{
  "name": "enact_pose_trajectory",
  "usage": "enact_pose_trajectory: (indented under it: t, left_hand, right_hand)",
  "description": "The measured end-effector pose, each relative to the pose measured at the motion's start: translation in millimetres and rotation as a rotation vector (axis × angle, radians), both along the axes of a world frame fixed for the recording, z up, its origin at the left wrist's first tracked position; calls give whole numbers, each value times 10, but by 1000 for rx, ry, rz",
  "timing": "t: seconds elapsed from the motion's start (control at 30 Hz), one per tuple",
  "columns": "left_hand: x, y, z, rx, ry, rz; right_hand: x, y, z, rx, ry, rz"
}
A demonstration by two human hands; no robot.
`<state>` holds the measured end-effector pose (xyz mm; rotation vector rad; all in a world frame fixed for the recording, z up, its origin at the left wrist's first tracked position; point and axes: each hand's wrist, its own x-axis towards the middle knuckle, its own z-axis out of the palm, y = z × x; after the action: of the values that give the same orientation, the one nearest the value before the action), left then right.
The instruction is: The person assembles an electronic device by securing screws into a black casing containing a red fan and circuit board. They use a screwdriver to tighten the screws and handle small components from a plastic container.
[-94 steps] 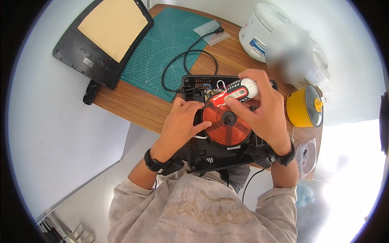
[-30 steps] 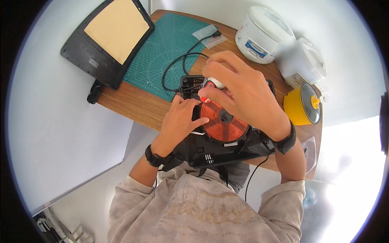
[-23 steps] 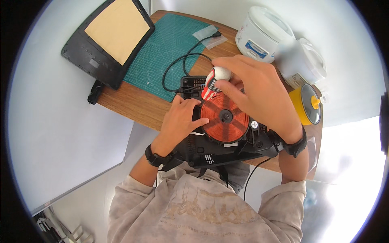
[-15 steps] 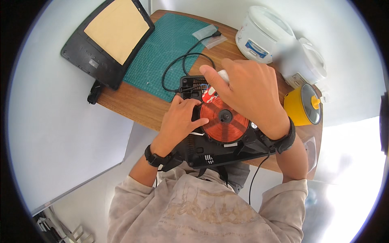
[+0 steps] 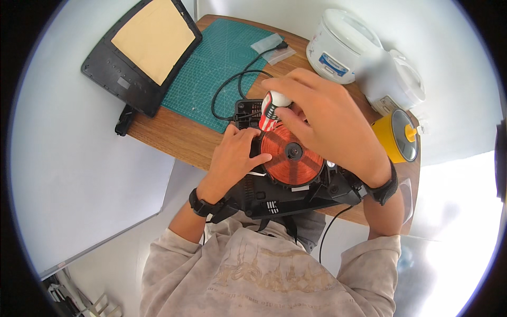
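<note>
An induction cooker base (image 5: pixel 285 203), black and opened up, lies at the table's near edge with its round copper coil (image 5: pixel 303 171) exposed. My left hand (image 5: pixel 232 158) rests at the coil's left edge, thumb and fingers spread apart, the thumb touching the windings. In my right hand (image 5: pixel 330 124) is a screwdriver with a stubby red, white and black handle (image 5: pixel 268 112). It stands nearly upright, slightly tilted, over the coil's far left edge. The handle hides its tip, and I cannot tell whether it sits on a screw.
A green cutting mat (image 5: pixel 211 68) lies beyond, with a power cord (image 5: pixel 214 100) and small clear bags (image 5: pixel 272 47) on it. The cooker's black top panel (image 5: pixel 119 82) leans at left. Two white rice cookers (image 5: pixel 338 47) and a yellow pot (image 5: pixel 388 137) stand at right.
My right hand has shifted its grip and its wrist has swung slightly right, so more of the screwdriver's handle shows. My left hand has stayed in place.
</note>
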<state>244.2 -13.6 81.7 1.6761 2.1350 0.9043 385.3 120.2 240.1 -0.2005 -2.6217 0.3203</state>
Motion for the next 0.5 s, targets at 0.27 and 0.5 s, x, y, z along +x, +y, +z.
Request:
enact_pose_trajectory:
  t: [0.27,0.5]
  left_hand:
    - [-13,-2,-62,39,-1,-17]
    - [24,-11,73,32,51,-6]
  right_hand:
    - [-109,-94,-109,390,-125,-323]
    - [-118,-100,-98,-8,19,-39]
